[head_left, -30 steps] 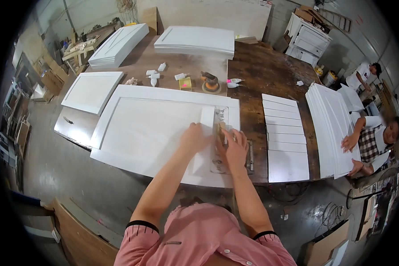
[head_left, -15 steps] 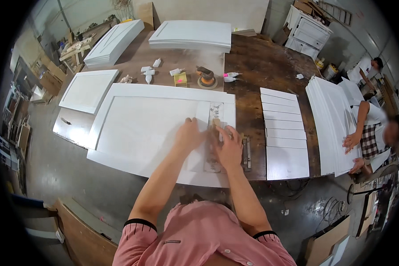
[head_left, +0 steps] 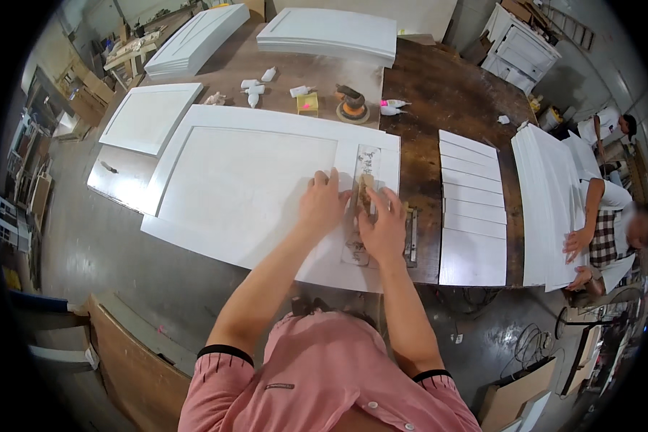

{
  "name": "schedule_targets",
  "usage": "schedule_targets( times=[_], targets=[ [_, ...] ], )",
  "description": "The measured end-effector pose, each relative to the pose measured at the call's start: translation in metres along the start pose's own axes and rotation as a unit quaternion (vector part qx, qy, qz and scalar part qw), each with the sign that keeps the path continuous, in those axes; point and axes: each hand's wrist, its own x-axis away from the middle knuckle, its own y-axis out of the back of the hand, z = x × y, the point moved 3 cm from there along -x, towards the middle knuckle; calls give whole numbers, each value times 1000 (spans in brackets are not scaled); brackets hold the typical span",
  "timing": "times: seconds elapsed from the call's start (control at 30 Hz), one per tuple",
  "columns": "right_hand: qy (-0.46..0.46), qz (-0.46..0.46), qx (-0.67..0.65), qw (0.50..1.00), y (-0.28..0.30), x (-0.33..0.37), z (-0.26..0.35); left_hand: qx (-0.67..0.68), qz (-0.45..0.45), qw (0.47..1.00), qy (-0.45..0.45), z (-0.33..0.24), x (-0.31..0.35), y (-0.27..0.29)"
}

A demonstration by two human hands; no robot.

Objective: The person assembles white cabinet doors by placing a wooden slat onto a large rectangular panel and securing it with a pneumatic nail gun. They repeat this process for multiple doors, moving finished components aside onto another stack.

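Note:
A large white cabinet door panel (head_left: 252, 165) with a raised frame lies on the worktable before me. Along its right side rests a clear, marked template strip (head_left: 369, 155) with a small wooden block (head_left: 365, 189) on it. My left hand (head_left: 322, 201) lies on the panel just left of the strip, fingers stretched, thumb toward the strip. My right hand (head_left: 383, 229) is over the strip, its spread fingers at the block and the strip's right edge; whether they grip the block is hard to see. Beside the right hand is a dark metal-edged piece (head_left: 411, 237).
An orange-and-black sander (head_left: 352, 106), a yellow box (head_left: 307, 105) and several white squeeze bottles (head_left: 253, 93) stand beyond the panel. Narrow white boards (head_left: 473, 252) lie to the right. Farther right, a co-worker's hands (head_left: 576, 245) touch a stack of white panels (head_left: 543, 209).
The whole view has shifted, so the table appears higher and farther right. My left hand's fingers have straightened on the panel. My right hand stays at the strip and block.

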Motion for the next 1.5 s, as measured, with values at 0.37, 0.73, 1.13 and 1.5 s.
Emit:
schedule_targets(
  times=[0.37,0.73,1.13,1.5],
  targets=[
    [-62,52,4,997,3,0,7,-112,0,990,-90,-8,27,-10],
    [-38,61,-19,997,16,-6,9,-144,145,959,-195,16,-53,7],
    [-262,74,-121,955,-43,50,-153,-205,280,927,-141,-24,-86,21],
    [-155,17,-23,988,-16,-31,-198,-17,89,993,-81,44,-63,5]
  ],
)
